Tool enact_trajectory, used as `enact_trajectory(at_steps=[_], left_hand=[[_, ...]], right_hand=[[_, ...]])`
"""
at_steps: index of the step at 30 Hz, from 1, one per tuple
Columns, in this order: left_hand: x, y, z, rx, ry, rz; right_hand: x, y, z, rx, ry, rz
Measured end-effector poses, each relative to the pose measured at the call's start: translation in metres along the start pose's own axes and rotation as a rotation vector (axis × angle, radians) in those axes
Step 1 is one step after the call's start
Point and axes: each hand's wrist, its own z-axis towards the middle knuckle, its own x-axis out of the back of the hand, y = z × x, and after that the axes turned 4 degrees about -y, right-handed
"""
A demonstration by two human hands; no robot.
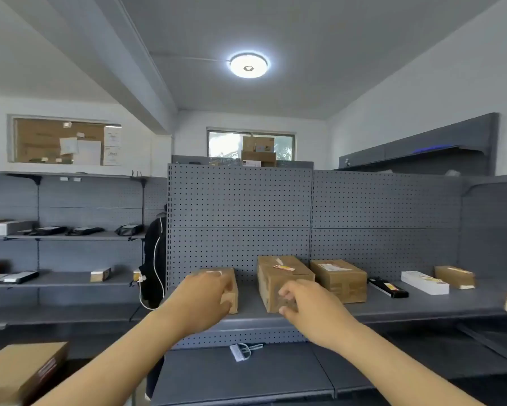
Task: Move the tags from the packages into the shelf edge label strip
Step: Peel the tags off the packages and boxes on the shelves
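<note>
The tags sit on top of the packages lined up along the grey shelf (422, 303): a red and yellow tag (284, 268) lies on the tall middle box (278, 284), and a pale one (214, 272) shows at the top of the leftmost box (230, 288), just past the knuckles. The left hand (207, 297) is draped over that leftmost box, fingers curled down its near face; whether the grip pinches anything I cannot tell. The right hand (300, 303) rests against the near end of the middle box, fingers loosely bent, pinching nothing visible. It looks like the start of a pick: no tag lifted yet. Next, I'd judge, a fingertip pinch on a tag's edge, then sliding it into the strip along the shelf's near edge.

Farther right stand another carton (338, 278), a black flat pack (388, 288), a white box (424, 282) and a small carton (454, 276). Grey pegboard (240, 218) backs them; a round ceiling lamp (248, 65) glows overhead.
</note>
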Motion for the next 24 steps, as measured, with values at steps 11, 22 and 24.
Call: enact_trajectory(at_steps=[11, 22, 24], left_hand=[[-0.053, 0.106, 0.081, -0.243, -0.024, -0.055], [-0.091, 0.291, 0.213, -0.497, 0.045, -0.109], [-0.098, 0.323, 0.236, -0.517, 0.046, -0.12]], right_hand=[[0.019, 0.108, -0.054, -0.283, 0.041, -0.078], [0.078, 0.288, -0.109, -0.554, 0.072, -0.201], [0.089, 0.322, -0.114, -0.59, 0.072, -0.22]])
